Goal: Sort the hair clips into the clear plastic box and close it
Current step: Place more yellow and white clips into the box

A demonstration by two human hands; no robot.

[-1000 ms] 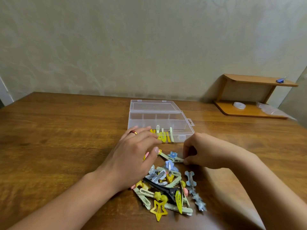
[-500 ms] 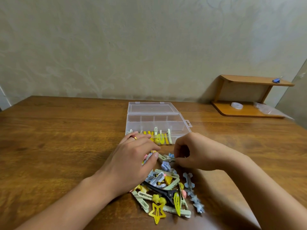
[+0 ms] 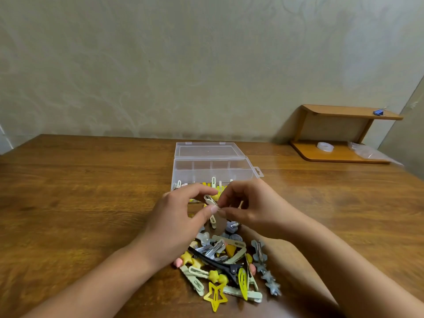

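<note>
A clear plastic box [image 3: 214, 167] with divided compartments stands open on the wooden table, lid flat behind it; yellow and pale clips sit in its near row. A pile of hair clips [image 3: 226, 265] in yellow, pale green, grey and black lies in front of me. Above the pile, near the box's front edge, my left hand [image 3: 181, 216] and my right hand [image 3: 249, 206] both pinch one pale green snap clip [image 3: 211, 200] between fingertips. Another pale clip [image 3: 213, 221] hangs just below it; what holds it is hidden.
The wooden table [image 3: 91, 203] spreads wide on both sides of the box. A small wooden shelf [image 3: 339, 134] stands at the back right, holding a tape roll [image 3: 325, 146], a plastic bag and a blue binder clip [image 3: 378, 112]. A wall runs behind.
Both hands have risen from the pile toward the box. They now meet and pinch a pale green clip between them, where before each reached into the clips separately.
</note>
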